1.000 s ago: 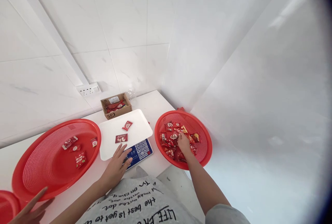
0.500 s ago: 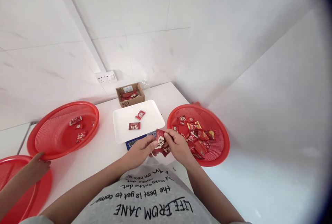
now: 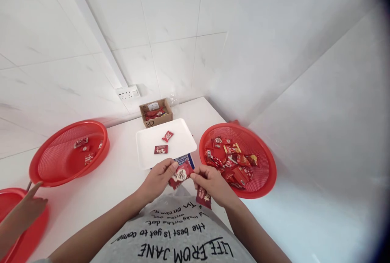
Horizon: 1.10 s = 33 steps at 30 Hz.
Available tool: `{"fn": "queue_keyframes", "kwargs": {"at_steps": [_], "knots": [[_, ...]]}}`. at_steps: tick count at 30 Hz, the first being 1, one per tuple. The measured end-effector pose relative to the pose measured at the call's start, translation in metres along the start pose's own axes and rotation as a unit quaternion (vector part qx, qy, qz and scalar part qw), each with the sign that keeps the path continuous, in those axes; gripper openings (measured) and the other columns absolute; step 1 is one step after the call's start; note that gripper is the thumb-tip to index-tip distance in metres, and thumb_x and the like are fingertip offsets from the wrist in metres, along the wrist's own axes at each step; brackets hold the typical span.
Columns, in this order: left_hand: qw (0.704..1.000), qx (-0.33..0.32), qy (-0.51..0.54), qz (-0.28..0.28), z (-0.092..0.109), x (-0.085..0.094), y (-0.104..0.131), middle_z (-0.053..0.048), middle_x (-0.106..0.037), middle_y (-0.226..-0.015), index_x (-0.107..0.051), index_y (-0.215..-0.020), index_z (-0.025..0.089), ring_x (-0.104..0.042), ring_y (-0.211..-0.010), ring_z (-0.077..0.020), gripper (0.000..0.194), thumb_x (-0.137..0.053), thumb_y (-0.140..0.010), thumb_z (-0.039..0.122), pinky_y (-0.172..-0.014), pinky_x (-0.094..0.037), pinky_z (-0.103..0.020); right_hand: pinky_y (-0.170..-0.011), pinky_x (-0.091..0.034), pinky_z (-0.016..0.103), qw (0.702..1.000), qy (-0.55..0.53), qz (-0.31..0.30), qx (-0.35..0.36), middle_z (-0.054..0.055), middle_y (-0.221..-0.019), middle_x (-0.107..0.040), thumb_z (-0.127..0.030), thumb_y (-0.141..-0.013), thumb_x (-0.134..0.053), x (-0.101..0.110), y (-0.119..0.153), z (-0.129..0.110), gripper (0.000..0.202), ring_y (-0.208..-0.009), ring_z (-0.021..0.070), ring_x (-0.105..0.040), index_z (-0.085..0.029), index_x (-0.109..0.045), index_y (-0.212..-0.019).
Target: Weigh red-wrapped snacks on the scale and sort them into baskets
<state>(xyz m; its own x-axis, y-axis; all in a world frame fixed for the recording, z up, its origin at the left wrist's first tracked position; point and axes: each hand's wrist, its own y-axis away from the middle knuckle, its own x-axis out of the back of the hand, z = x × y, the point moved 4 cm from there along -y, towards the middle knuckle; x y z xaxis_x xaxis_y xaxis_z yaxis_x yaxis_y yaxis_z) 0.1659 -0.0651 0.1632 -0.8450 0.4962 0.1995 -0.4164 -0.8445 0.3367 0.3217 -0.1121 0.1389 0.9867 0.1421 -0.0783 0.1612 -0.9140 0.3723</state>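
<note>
Near each other in front of the grey T-shirt (image 3: 179,230), the hands are clamped on glossy packets: the left hand (image 3: 157,177) pinches a flat, red snack packet (image 3: 180,174) with a cream printed patch, the right hand (image 3: 214,181) a dark-red rectangular sachet (image 3: 203,198) hanging below its fingers. Beyond lie a smooth white weighing tray (image 3: 146,143) and a round, mesh-walled red plastic basket (image 3: 264,169).

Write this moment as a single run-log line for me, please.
left hand: holds red packet | right hand: holds second red packet | white tray: two packets on it | red basket at right: assorted packets inside
</note>
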Motion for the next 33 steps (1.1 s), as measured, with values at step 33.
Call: {"fn": "queue_keyframes", "kwargs": {"at_steps": [33], "knots": [[0.965, 0.185, 0.159, -0.094, -0.084, -0.007, -0.031, -0.005, -0.064, -0.089, -0.058, -0.094, 0.017, -0.061, -0.077, -0.0150, 0.044, -0.058, -0.077, 0.058, -0.070, -0.048, -0.029, -0.088, -0.048, 0.035, 0.967, -0.240, 0.069, -0.041, 0.004, -0.101, -0.065, -0.023, -0.061, -0.069, -0.007, -0.033, 0.070, 0.042, -0.095, 0.0176, -0.062, -0.022, -0.056, -0.101]]}}
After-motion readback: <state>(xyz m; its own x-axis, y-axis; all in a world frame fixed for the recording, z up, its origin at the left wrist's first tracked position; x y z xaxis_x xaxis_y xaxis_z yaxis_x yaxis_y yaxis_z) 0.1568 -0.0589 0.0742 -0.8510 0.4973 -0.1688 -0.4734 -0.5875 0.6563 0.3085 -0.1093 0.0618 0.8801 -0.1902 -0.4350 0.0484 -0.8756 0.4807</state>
